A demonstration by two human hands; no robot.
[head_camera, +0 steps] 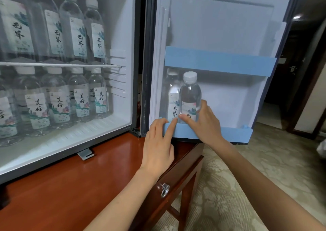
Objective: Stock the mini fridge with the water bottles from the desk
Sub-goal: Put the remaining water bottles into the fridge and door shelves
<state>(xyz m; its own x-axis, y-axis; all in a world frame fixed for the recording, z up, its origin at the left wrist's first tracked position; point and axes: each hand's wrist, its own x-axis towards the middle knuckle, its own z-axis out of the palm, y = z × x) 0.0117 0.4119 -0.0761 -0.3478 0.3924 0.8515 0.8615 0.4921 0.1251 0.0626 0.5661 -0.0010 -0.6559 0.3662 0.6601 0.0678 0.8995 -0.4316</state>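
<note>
The mini fridge (123, 28) stands open on a red-brown wooden desk (70, 186). Several labelled water bottles (74, 31) fill its upper and lower shelves. On the open door (220, 28), two bottles stand upright in the lower rack behind a blue rail (229, 133). My right hand (202, 123) wraps around the nearer white-capped bottle (190, 93). The other door bottle (172, 93) stands just left of it. My left hand (158, 142) rests on the blue rail, fingers apart, index fingertip touching that left bottle's label.
A second blue rail (220, 61) crosses the door higher up. The desk's drawer with a metal pull (165, 189) sits under the door. Patterned carpet (247, 178) lies to the right, with a dark doorway (299, 54) beyond the door.
</note>
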